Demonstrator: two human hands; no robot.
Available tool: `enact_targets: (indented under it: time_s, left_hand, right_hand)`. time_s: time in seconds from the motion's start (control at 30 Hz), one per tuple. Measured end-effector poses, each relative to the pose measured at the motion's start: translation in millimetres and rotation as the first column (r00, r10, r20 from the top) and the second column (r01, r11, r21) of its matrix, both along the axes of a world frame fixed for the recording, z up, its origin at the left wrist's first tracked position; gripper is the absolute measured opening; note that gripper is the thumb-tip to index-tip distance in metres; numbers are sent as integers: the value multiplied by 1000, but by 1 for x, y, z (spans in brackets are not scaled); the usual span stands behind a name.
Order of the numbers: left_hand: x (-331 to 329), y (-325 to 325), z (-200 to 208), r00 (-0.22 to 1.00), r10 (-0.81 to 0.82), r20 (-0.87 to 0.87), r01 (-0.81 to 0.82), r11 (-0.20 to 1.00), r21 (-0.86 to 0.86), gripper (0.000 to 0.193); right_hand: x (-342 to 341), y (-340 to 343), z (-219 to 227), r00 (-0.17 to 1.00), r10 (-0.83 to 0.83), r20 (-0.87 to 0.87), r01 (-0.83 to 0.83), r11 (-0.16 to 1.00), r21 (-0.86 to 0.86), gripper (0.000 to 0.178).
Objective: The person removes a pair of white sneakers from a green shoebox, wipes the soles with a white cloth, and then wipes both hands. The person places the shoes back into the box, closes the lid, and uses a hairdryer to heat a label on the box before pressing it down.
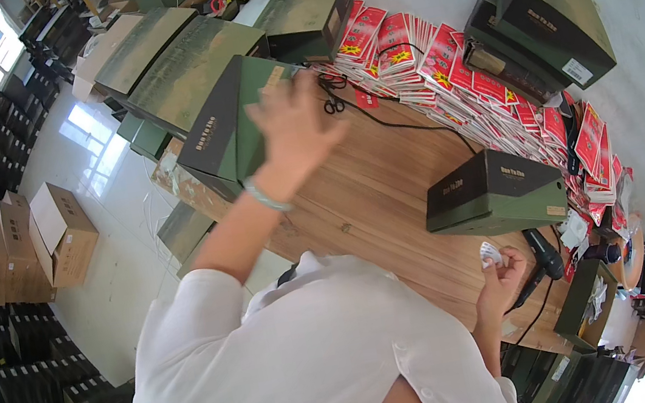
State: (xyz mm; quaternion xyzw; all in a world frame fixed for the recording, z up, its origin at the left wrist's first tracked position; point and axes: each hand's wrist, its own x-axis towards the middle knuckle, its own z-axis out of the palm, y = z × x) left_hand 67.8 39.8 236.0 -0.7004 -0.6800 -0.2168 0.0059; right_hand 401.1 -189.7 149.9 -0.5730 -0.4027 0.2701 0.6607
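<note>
My left hand [297, 126] is over the side of a dark green and black shoe-type box [218, 138] at the table's left end. Its fingers look spread though smeared by motion, with nothing visible in them; whether they touch the box I cannot tell. My right hand [499, 284] pinches a small white paper piece [489, 252], perhaps a label, between thumb and fingers. Just beyond it, a second green and black box [495, 192] rests on the wooden table [363, 186]. A black hair dryer [545, 255] lies to the right of that hand.
Red and white printed packets [461, 82] heap along the wall. Black scissors [334, 103] and a dark cable [413, 125] lie on the table. More green boxes [553, 14] stand at the back right and left. Brown cartons [62, 230] sit on the floor.
</note>
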Motion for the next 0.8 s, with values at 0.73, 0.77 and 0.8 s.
enact_targets:
  time_s: [0.73, 0.77, 0.8]
  left_hand:
    - [-145, 6, -21, 497, -866, -54, 856, 499, -134, 114]
    - [-146, 8, -22, 504, -862, -56, 854, 507, -118, 110]
    - [-145, 10, -24, 511, -858, -59, 852, 514, -103, 107]
  right_hand:
    - [-238, 134, 28, 893, 204, 400, -157, 976, -148, 44]
    - [-239, 135, 31, 876, 214, 432, -155, 973, -168, 44]
    - [-240, 137, 31, 858, 225, 463, -153, 970, -187, 43]
